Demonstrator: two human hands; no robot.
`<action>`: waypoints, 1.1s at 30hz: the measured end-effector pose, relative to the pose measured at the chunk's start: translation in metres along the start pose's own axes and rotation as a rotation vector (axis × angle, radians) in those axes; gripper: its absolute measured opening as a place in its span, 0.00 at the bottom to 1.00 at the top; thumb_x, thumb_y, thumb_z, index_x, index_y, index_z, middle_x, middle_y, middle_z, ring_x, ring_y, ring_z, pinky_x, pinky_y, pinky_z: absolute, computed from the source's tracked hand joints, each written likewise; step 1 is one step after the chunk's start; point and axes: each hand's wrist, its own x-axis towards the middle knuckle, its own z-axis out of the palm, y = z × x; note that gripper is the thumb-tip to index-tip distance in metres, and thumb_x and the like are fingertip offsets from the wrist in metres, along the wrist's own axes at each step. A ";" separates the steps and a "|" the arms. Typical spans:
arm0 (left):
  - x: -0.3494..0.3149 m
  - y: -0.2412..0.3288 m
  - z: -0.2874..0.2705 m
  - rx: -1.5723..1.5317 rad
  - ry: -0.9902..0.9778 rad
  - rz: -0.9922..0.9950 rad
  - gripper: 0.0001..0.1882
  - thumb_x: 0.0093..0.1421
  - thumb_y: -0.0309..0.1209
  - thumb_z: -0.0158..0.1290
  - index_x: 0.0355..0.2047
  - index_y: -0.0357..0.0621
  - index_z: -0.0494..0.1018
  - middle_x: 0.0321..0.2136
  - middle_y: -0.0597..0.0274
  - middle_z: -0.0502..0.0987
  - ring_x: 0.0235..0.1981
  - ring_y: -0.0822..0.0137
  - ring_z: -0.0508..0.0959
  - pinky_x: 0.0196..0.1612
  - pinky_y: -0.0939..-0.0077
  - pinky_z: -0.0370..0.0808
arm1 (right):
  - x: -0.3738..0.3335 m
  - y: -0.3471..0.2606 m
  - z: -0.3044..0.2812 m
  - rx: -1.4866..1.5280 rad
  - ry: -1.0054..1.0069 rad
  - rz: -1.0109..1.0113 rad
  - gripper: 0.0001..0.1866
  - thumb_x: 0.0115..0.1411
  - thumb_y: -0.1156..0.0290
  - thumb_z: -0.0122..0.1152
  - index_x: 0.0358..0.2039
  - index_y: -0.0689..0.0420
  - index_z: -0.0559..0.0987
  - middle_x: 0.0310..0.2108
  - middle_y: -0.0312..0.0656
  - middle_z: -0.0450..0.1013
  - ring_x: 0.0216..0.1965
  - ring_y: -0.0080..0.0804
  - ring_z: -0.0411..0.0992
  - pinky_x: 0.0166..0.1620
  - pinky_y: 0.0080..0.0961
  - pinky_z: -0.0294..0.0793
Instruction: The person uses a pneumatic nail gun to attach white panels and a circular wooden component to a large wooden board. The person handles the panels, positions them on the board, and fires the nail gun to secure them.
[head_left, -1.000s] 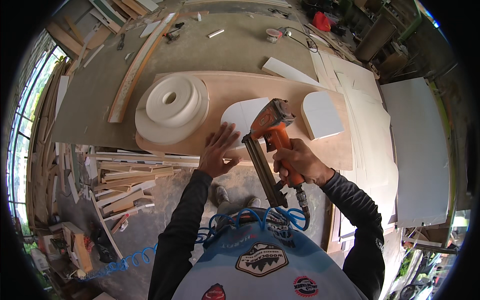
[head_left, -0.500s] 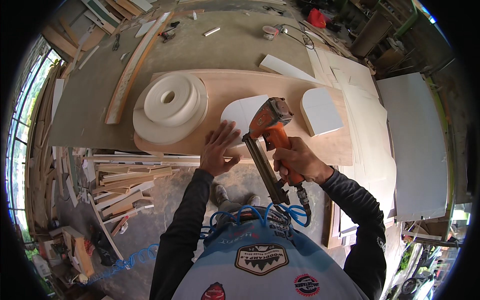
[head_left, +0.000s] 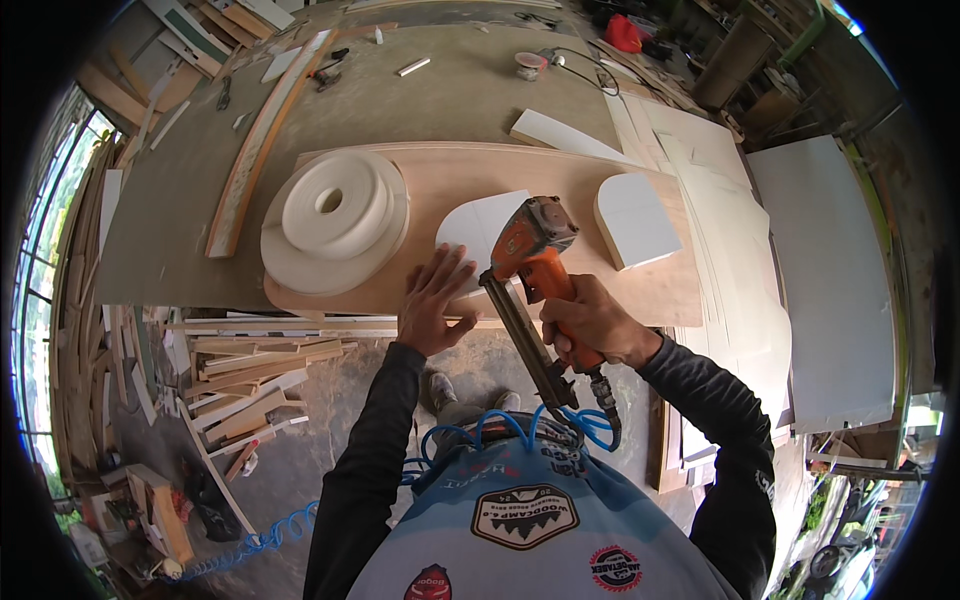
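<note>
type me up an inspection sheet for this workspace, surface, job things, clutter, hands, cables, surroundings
surface: plywood board lies on grey-brown worktop
job's things: orange nail gun, near round-ended white piece, second white piece, cream roll
clutter: small white strip and round-pad tool farther back; wood strips piled at lower left
left hand: fingers spread on the near white piece
right hand: grips the nail gun's handle
cables: blue coiled hose beneath the nail gun
surroundings: upright planks far left; large white sheet at right
</note>
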 end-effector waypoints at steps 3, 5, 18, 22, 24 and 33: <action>0.000 0.000 0.000 0.005 -0.003 -0.002 0.38 0.57 0.51 0.60 0.66 0.54 0.67 0.70 0.56 0.61 0.72 0.51 0.56 0.66 0.46 0.55 | 0.001 0.003 0.000 -0.032 0.003 -0.020 0.09 0.62 0.73 0.55 0.34 0.68 0.75 0.21 0.42 0.76 0.15 0.21 0.71 0.19 0.22 0.74; 0.001 0.000 0.000 0.011 -0.006 -0.003 0.38 0.57 0.51 0.60 0.66 0.55 0.66 0.70 0.56 0.61 0.72 0.51 0.56 0.66 0.46 0.55 | 0.000 0.002 0.001 -0.045 0.002 -0.027 0.09 0.62 0.73 0.56 0.34 0.68 0.75 0.21 0.41 0.76 0.15 0.21 0.71 0.19 0.22 0.74; -0.007 -0.009 -0.003 0.019 -0.002 -0.003 0.40 0.53 0.46 0.63 0.67 0.54 0.66 0.70 0.57 0.60 0.72 0.52 0.56 0.67 0.48 0.55 | -0.006 0.002 -0.009 -0.031 0.098 0.021 0.08 0.62 0.74 0.53 0.37 0.68 0.73 0.21 0.44 0.76 0.16 0.22 0.72 0.17 0.25 0.76; -0.006 -0.007 -0.001 0.019 -0.007 -0.023 0.39 0.53 0.45 0.63 0.66 0.56 0.67 0.70 0.57 0.60 0.72 0.50 0.56 0.66 0.48 0.55 | -0.009 0.002 -0.012 -0.006 0.092 0.009 0.08 0.62 0.74 0.53 0.38 0.67 0.73 0.21 0.43 0.76 0.16 0.21 0.71 0.17 0.25 0.76; -0.005 -0.004 -0.003 0.030 -0.015 -0.005 0.37 0.53 0.45 0.63 0.64 0.59 0.70 0.71 0.55 0.59 0.72 0.48 0.55 0.66 0.47 0.55 | -0.010 0.003 -0.013 -0.013 0.085 0.002 0.09 0.63 0.74 0.53 0.38 0.67 0.73 0.21 0.43 0.76 0.16 0.21 0.71 0.18 0.24 0.76; -0.007 -0.004 -0.005 0.028 -0.025 0.040 0.29 0.55 0.44 0.62 0.60 0.66 0.75 0.71 0.52 0.57 0.73 0.45 0.54 0.67 0.45 0.54 | -0.010 0.007 -0.015 -0.060 0.075 -0.030 0.09 0.62 0.74 0.54 0.37 0.68 0.74 0.21 0.43 0.76 0.16 0.20 0.71 0.19 0.22 0.74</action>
